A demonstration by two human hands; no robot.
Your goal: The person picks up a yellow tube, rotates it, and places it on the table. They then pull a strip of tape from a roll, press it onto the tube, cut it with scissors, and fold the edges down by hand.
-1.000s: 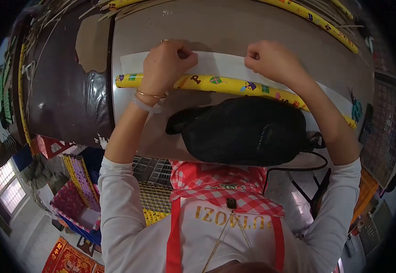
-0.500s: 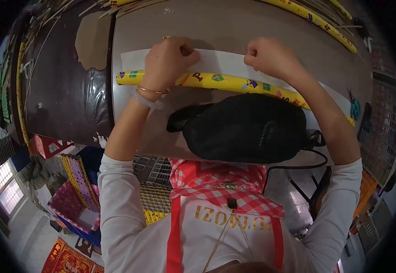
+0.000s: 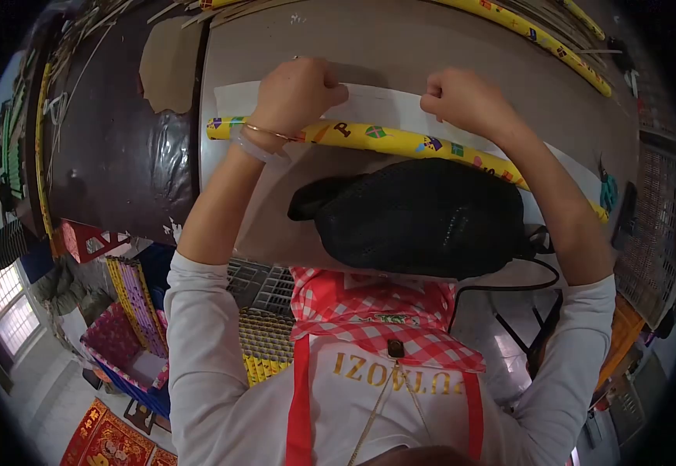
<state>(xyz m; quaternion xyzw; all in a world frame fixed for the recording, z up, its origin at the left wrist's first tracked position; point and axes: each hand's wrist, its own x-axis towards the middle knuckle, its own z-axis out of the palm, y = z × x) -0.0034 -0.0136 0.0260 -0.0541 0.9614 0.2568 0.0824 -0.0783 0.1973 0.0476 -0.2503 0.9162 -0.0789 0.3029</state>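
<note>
My left hand (image 3: 301,95) is closed at the far edge of a white paper sheet (image 3: 385,107), thumb pointing inward. Its curled fingertips are hidden from above. My right hand (image 3: 468,101) is closed on the same edge, a little way to the right, and its fingertips are also mostly out of sight. Across the sheet, nearer my body, lies a long yellow tube with printed pictures and letters (image 3: 375,133); my forearms pass over it. A black cushion-like bag (image 3: 423,217) with a cable rests at the near table edge, in front of my apron.
Another yellow tube (image 3: 536,36) lies at the far right of the table (image 3: 408,46). Thin strips (image 3: 268,9) and a brown cardboard piece (image 3: 170,62) are at the far left. Teal-handled scissors (image 3: 608,194) lie at the right. A patterned box (image 3: 124,334) stands below left.
The view shifts slightly. My left hand has rolled a little forward at the wrist. Both hands stay closed at the paper's far edge; the tube and bag keep their places.
</note>
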